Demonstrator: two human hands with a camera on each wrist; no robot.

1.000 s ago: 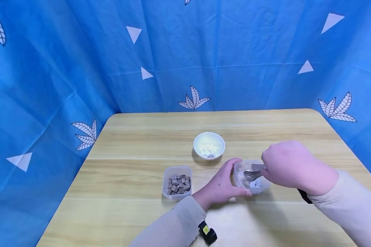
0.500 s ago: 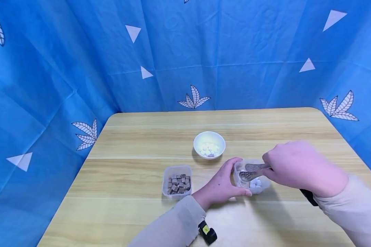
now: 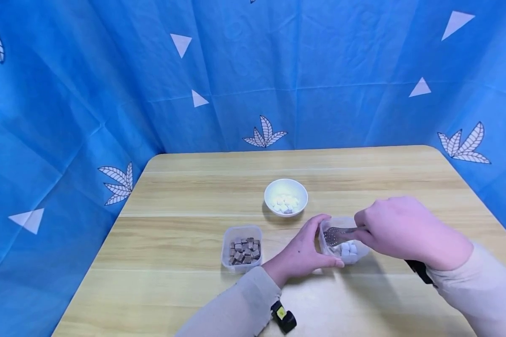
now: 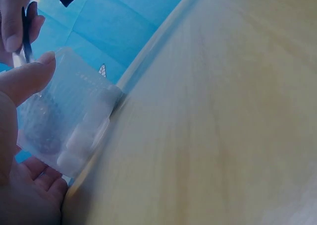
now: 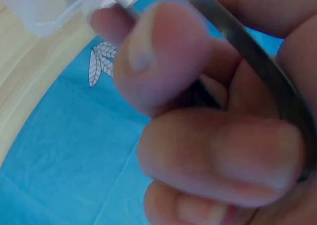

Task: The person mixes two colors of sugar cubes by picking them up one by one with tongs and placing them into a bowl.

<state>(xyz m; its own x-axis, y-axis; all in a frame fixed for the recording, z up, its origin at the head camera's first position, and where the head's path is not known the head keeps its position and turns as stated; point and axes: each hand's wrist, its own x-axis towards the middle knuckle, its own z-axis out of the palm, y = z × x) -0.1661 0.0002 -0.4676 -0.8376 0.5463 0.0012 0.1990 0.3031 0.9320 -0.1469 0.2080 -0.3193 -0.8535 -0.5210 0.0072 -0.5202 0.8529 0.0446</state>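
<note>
My left hand (image 3: pixel 300 250) holds the left side of a clear plastic container (image 3: pixel 360 255), thumb at the near side and fingers at the far side. White cubes (image 3: pixel 348 248) lie in it; they also show through its wall in the left wrist view. My right hand (image 3: pixel 398 229) grips metal tongs (image 3: pixel 339 235) with perforated ends, which reach down into that container from the right. Whether a cube sits between the tong ends is hidden. In the right wrist view, curled fingers (image 5: pixel 218 155) wrap round the dark metal tong arm (image 5: pixel 247 49).
A white bowl (image 3: pixel 274 187) with white pieces and a greyish one stands behind my left hand. Left of that hand sits a second clear container (image 3: pixel 241 230) filled with brown-grey cubes (image 3: pixel 245 251). The wooden table (image 3: pixel 160 252) ends at a blue patterned curtain (image 3: pixel 219 70).
The tong ends, spread apart in the earlier frames, now appear together as one and sit lower in the container. My right hand has dipped slightly. My left hand and the container stay put.
</note>
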